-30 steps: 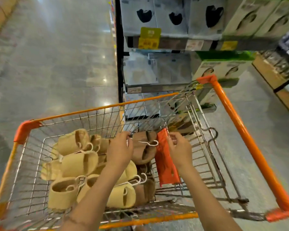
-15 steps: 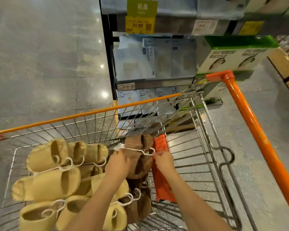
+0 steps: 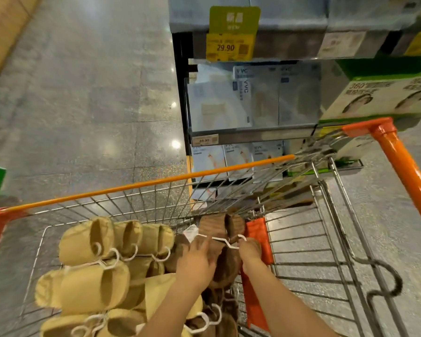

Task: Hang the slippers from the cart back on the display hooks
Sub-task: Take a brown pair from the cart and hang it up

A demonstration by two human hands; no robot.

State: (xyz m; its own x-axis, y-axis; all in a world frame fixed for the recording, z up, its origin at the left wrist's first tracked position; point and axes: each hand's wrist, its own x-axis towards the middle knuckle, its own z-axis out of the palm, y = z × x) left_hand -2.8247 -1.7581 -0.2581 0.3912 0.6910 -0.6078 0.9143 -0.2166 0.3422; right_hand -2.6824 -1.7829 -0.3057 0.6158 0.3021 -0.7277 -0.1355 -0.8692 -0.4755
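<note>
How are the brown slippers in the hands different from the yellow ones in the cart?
The brown slippers are dark brown; the yellow slippers are pale tan. The brown pair is held up by the left hand and right hand; the yellow ones lie untouched in the cart. There are many more yellow ones. Both kinds have white hangers.
</note>
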